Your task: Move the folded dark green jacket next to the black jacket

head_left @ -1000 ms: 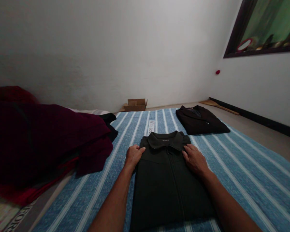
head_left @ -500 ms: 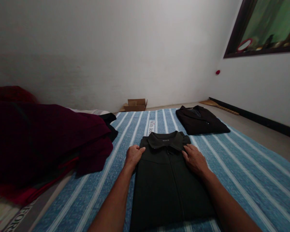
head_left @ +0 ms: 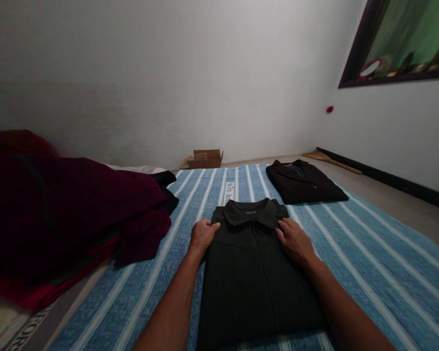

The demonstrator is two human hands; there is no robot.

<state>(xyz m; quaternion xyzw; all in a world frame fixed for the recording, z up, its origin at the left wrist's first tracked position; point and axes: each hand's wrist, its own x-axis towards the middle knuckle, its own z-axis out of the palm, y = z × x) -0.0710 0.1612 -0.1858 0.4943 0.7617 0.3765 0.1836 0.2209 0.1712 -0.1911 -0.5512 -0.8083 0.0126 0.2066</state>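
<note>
A folded dark jacket (head_left: 256, 273) with a collar and front zip lies on a blue striped sheet (head_left: 354, 253) right in front of me. My left hand (head_left: 202, 236) grips the jacket's left shoulder edge, thumb on top and fingers curled under. My right hand (head_left: 295, 241) lies on the right shoulder near the collar, its fingers bent over the fabric. A second folded dark garment (head_left: 304, 182) rests further back on the right of the sheet, away from both hands.
A heap of maroon and red cloth (head_left: 62, 214) fills the left side. A small cardboard box (head_left: 206, 158) stands against the far white wall. Bare floor (head_left: 398, 202) runs along the right wall, with a dark framed opening (head_left: 398, 41) above.
</note>
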